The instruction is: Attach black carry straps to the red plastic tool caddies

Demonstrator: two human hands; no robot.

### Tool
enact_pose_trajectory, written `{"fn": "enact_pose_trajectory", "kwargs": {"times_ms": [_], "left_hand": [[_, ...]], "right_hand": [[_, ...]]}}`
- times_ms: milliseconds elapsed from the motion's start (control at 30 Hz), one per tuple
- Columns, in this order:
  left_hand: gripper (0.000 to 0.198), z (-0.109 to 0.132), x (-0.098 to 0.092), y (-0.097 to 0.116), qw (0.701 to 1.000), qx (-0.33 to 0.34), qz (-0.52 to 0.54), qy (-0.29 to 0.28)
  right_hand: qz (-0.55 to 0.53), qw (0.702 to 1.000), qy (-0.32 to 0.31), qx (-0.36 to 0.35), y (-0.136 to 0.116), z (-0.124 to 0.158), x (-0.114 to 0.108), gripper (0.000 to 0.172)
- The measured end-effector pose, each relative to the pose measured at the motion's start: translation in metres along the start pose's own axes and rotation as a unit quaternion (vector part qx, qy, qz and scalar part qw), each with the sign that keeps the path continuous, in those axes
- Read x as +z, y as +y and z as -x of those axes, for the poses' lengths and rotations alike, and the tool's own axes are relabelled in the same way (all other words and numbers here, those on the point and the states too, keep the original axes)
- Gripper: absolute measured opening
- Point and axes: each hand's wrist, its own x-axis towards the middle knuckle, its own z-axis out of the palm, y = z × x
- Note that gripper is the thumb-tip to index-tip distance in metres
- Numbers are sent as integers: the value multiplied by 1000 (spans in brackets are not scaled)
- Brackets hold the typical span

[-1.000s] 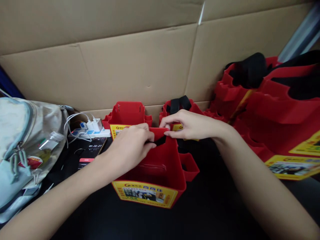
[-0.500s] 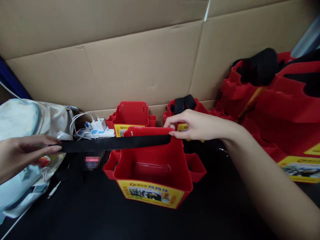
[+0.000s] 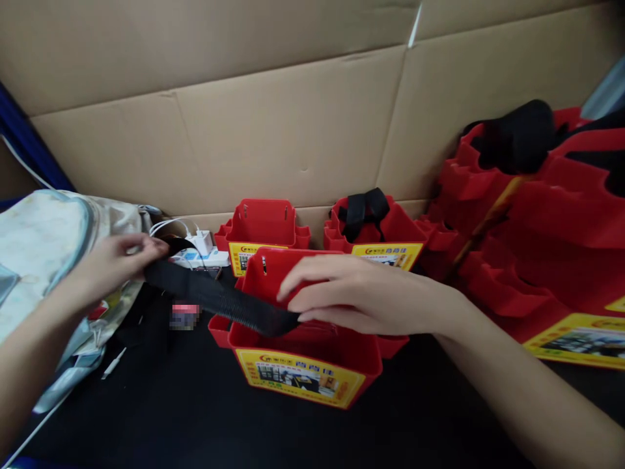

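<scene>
A black webbing strap (image 3: pixel 209 294) runs slack between my two hands, sagging over the left side of a red plastic tool box (image 3: pixel 305 345) with a yellow label on its front. My left hand (image 3: pixel 120 260) is closed on the strap's left part, left of the box. My right hand (image 3: pixel 351 293) is above the box's opening, its fingers bent and the strap's other part at its fingertips. The box stands upright on the black surface, with slots in its raised back wall; my right hand hides part of that wall.
Behind stand a second red box (image 3: pixel 263 221) and another red box (image 3: pixel 390 241) holding a black strap. Stacked red boxes (image 3: pixel 551 247) fill the right. At left are a pale bag (image 3: pixel 43 241), a power strip (image 3: pixel 208 258) with white plugs, and a cable end (image 3: pixel 114 363). Cardboard (image 3: pixel 293 130) forms the back.
The strap, earlier stretched taut along the box's back wall, now sags. My left hand has moved right and up; my right hand has come down and nearer, over the opening.
</scene>
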Motion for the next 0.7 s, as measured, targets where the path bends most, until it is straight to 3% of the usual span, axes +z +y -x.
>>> {"fn": "enact_pose_trajectory", "kwargs": {"times_ms": [67, 133, 267, 367, 533, 700], "left_hand": [[23, -10, 24, -8, 996, 0, 68, -50], [28, -21, 45, -17, 996, -4, 73, -59], [28, -45, 71, -31, 995, 3, -100, -24], [33, -57, 80, -36, 981, 16, -192, -4], [21, -60, 80, -36, 966, 36, -254, -22], [46, -47, 77, -38, 963, 8, -261, -70]], "right_hand": [[-67, 997, -23, -17, -2, 0, 2, 22], [-97, 994, -38, -34, -6, -1, 5, 22], [-114, 990, -65, -52, -13, -2, 8, 22], [-143, 985, -78, -61, -17, -3, 6, 21], [-140, 983, -116, -27, -22, -1, 1, 19], [-114, 987, -114, -7, -26, 0, 3, 18]]}}
